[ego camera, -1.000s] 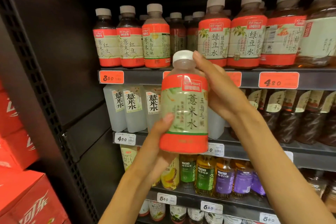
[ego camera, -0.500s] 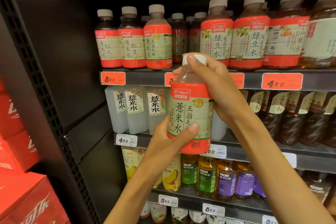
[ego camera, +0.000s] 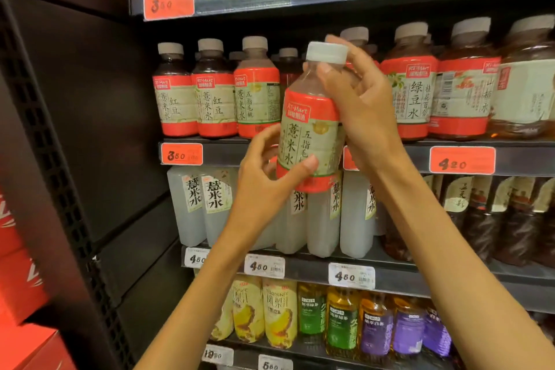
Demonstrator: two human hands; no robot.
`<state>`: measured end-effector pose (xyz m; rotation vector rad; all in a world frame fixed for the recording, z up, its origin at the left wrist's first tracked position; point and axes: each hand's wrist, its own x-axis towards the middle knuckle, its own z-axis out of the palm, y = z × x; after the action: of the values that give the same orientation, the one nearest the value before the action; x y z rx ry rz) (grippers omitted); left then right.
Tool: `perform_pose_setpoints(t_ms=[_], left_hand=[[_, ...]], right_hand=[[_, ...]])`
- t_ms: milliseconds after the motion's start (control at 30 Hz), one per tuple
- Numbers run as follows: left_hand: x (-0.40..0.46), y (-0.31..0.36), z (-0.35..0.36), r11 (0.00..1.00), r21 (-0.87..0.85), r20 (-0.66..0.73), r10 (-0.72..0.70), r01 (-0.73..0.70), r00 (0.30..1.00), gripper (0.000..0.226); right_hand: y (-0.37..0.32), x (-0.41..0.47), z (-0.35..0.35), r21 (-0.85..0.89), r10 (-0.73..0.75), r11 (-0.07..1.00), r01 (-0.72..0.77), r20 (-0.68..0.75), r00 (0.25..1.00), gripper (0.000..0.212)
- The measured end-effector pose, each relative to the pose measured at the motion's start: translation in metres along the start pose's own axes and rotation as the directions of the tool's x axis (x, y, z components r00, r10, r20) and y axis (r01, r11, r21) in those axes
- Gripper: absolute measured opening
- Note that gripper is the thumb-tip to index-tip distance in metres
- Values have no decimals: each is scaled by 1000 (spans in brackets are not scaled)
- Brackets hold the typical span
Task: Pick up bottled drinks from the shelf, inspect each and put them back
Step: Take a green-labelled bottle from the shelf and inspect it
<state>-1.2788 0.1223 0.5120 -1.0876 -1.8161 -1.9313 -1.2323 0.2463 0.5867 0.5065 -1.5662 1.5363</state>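
Holding a pale, cloudy drink behind a red-and-green label, the bottle (ego camera: 309, 132) is hanging in front of the shelf (ego camera: 330, 156) edge, clear of the rows. The left hand (ego camera: 267, 180) is gripping its lower end, thumb across the label; the right hand (ego camera: 360, 105) is grasping the neck just under the white cap (ego camera: 326, 52). The bottle is standing nearly upright — cap up, leaning slightly right. Behind, shelved bottles (ego camera: 216, 99) are carrying darker drinks — those on the tier below, milky ones.
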Motion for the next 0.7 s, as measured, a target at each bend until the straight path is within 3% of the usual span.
perform_pose_setpoints(t_ms=[133, 400, 567, 700], left_hand=[[32, -2, 1, 993, 96, -59, 81, -75, 995, 52], [56, -26, 13, 991, 125, -210, 82, -57, 974, 55], [60, -29, 23, 969, 247, -217, 75, -19, 973, 72], [59, -33, 34, 897, 439, -201, 142, -40, 969, 92]], right_hand=[[4, 26, 6, -121, -126, 985, 123, -13, 992, 40], [32, 59, 11, -369, -128, 918, 148, 79, 989, 46], [37, 71, 12, -667, -372, 679, 305, 45, 927, 33], [40, 79, 5, -809, -374, 519, 276, 75, 924, 32]])
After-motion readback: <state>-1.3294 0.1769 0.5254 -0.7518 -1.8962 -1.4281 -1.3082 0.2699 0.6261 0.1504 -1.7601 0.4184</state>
